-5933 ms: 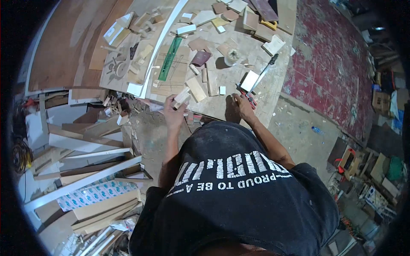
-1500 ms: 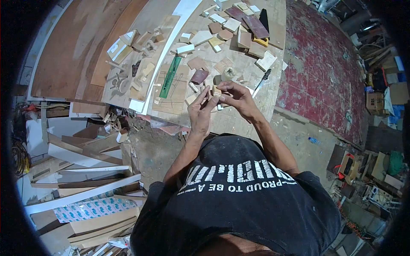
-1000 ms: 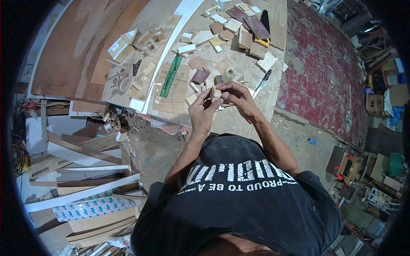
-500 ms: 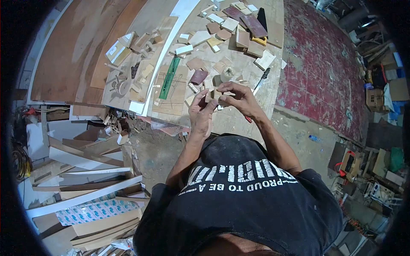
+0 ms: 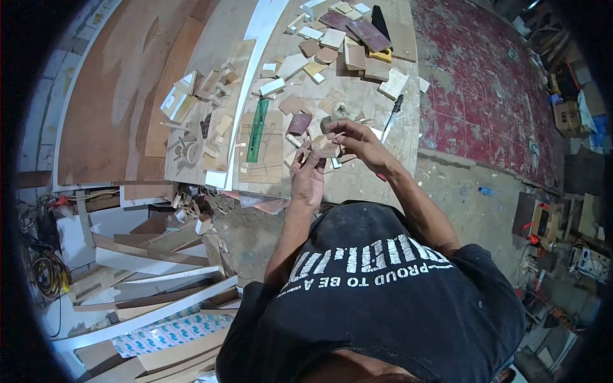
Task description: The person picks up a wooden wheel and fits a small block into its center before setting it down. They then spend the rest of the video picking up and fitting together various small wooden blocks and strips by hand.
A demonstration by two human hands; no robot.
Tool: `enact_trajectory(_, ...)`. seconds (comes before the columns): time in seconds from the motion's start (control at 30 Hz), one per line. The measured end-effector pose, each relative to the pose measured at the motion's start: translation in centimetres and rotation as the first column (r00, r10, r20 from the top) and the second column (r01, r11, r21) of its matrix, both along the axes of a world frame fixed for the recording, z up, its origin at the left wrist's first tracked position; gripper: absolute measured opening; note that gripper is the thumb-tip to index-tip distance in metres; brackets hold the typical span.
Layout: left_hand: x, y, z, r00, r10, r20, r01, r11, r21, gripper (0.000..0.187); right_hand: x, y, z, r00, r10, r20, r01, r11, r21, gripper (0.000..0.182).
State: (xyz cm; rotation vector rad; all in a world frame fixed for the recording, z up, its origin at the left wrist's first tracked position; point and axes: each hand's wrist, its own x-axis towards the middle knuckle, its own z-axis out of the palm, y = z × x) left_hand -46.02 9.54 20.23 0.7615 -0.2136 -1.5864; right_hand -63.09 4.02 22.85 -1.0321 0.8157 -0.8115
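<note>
Above the near part of the workbench, my left hand (image 5: 309, 179) grips a small light wooden piece (image 5: 324, 147) between thumb and fingers. My right hand (image 5: 359, 142) touches the same piece from the right, its fingers pinched at the upper edge. Just beyond the hands are a round pale container (image 5: 340, 110) and a curled dark red sandpaper piece (image 5: 299, 124). Left of them a green ruler (image 5: 257, 131) lies on a board with pencil lines. A knife with a black handle (image 5: 398, 104) lies to the right.
Several wood blocks (image 5: 332, 39) and a saw with a black blade (image 5: 380, 27) lie at the bench's far side. Small wooden parts (image 5: 189, 153) stand at the left. Offcuts (image 5: 159, 255) are piled on the floor at lower left.
The view has shifted, so the bench sits further left and the floor shows more. The wooden piece has turned and shows a larger face between my hands.
</note>
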Motion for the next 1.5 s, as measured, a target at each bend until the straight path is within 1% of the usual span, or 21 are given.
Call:
enact_trajectory(0.27,0.1,-0.4,-0.1,0.997,0.006,0.076,-0.005,1.000,-0.014,0.051,-0.2,1.0,-1.1,0.999,0.048,-0.021,-0.050,0.992,-0.113,0.045)
enact_trajectory(0.4,1.2,0.1,-2.6,0.971,0.005,0.238,-0.007,1.000,0.007,0.048,-0.4,1.1,-3.6,0.999,0.013,-0.037,-0.014,0.999,-0.038,0.047)
enact_trajectory(0.47,2.5,0.4,-4.3,0.957,0.001,0.289,-0.008,1.000,0.025,0.047,-1.5,1.3,-5.8,0.955,-0.007,-0.296,-0.032,0.991,-0.127,0.048)
enact_trajectory(0.5,3.2,0.9,-5.7,0.928,0.054,0.369,-0.075,0.996,0.043,0.047,-2.4,1.5,-7.9,0.910,-0.002,-0.414,-0.073,0.983,-0.165,0.050)
enact_trajectory(0.53,3.9,1.5,-7.0,0.890,0.099,0.446,-0.140,0.988,0.059,0.047,-3.3,2.0,-8.5,0.791,-0.023,-0.612,-0.152,0.961,-0.233,0.050)
enact_trajectory(0.6,6.2,2.8,-9.1,0.817,0.098,0.568,-0.213,0.967,0.140,0.050,-5.4,3.1,-13.5,0.552,-0.100,-0.828,-0.357,0.869,-0.342,0.046)
enact_trajectory(0.63,7.2,3.8,-9.5,0.832,0.119,0.542,-0.244,0.956,0.165,0.050,-6.2,3.4,-13.5,0.542,-0.103,-0.834,-0.360,0.869,-0.341,0.046)
enact_trajectory(0.7,8.7,5.7,-9.9,0.835,0.164,0.524,-0.313,0.927,0.208,0.049,-7.6,3.6,-13.5,0.655,-0.012,-0.756,-0.165,0.973,-0.159,0.038)
enact_trajectory(0.73,9.0,6.4,-9.7,0.824,0.187,0.535,-0.353,0.908,0.227,0.048,-8.5,3.2,-13.8,0.650,-0.009,-0.760,-0.169,0.973,-0.156,0.038)
enact_trajectory(0.8,9.1,7.4,-8.5,0.807,0.228,0.544,-0.418,0.872,0.254,0.048,-10.3,1.5,-14.6,0.623,-0.192,-0.758,0.070,0.979,-0.190,0.032)
enact_trajectory(0.87,9.3,7.9,-8.0,0.783,0.266,0.562,-0.483,0.830,0.279,0.048,-12.4,-1.1,-15.6,0.556,-0.337,-0.760,0.131,0.938,-0.321,0.031)
enact_trajectory(0.93,9.6,8.1,-8.3,0.778,0.302,0.551,-0.504,0.824,0.259,0.048,-13.8,-3.9,-16.1,0.465,-0.441,-0.767,0.138,0.892,-0.430,0.032)
enact_trajectory(1.07,8.7,8.0,-7.3,0.738,0.281,0.614,-0.516,0.822,0.243,0.048,-14.5,-8.9,-15.7,0.476,-0.467,-0.745,0.131,0.876,-0.465,0.033)
enact_trajectory(1.13,8.0,8.1,-7.0,0.661,0.269,0.700,-0.519,0.838,0.169,0.047,-14.4,-11.4,-16.7,0.496,-0.395,-0.773,0.120,0.913,-0.390,0.034)
enact_trajectory(1.2,7.6,8.9,-7.1,0.638,0.268,0.722,-0.524,0.838,0.153,0.048,-13.7,-13.7,-18.5,0.535,-0.403,-0.742,0.109,0.904,-0.412,0.039)
enact_trajectory(1.27,7.0,9.7,-6.9,0.615,0.267,0.742,-0.528,0.838,0.136,0.048,-12.7,-16.1,-20.1,0.409,-0.455,-0.791,-0.027,0.861,-0.509,0.041)
enact_trajectory(1.3,6.4,10.1,-6.3,0.606,0.263,0.751,-0.549,0.822,0.155,0.044,-11.5,-17.0,-18.9,0.385,-0.409,-0.827,-0.019,0.893,-0.450,0.040)
enact_trajectory(1.33,6.1,10.5,-6.1,0.598,0.258,0.759,-0.568,0.805,0.173,0.041,-10.6,-18.1,-19.3,0.392,-0.411,-0.823,-0.024,0.890,-0.455,0.040)
enact_trajectory(1.4,5.8,12.0,-6.7,0.591,0.266,0.761,-0.586,0.790,0.179,0.040,-8.6,-20.3,-19.9,0.498,-0.391,-0.774,-0.108,0.857,-0.503,0.039)
enact_trajectory(1.47,5.7,13.1,-7.0,0.588,0.270,0.763,-0.600,0.777,0.188,0.040,-5.8,-21.9,-18.9,0.560,-0.371,-0.741,-0.120,0.848,-0.516,0.040)
enact_trajectory(1.5,5.6,13.4,-6.9,0.580,0.264,0.771,-0.617,0.760,0.204,0.040,-4.5,-22.9,-19.6,0.561,-0.368,-0.742,-0.163,0.829,-0.535,0.044)
